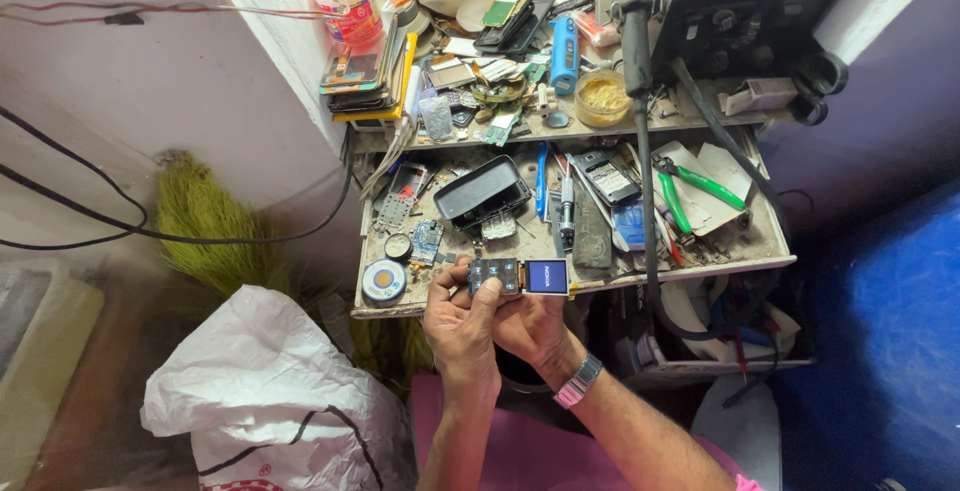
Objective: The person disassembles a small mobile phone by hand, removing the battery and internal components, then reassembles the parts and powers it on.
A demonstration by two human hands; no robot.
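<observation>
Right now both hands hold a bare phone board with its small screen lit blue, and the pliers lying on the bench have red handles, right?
Not quite. In the head view the pliers have green handles, not red. The rest holds: the left hand and right hand hold the phone board, whose small screen is lit blue.

cluttered workbench (700, 256), green pliers (700, 189), black tray (482, 191)

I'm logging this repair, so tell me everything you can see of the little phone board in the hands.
The phone board is a small, bare circuit board with a keypad part and a lit blue screen at its right end. It lies level, sideways, just above the workbench edge. The left hand and right hand pinch it from below.
</observation>
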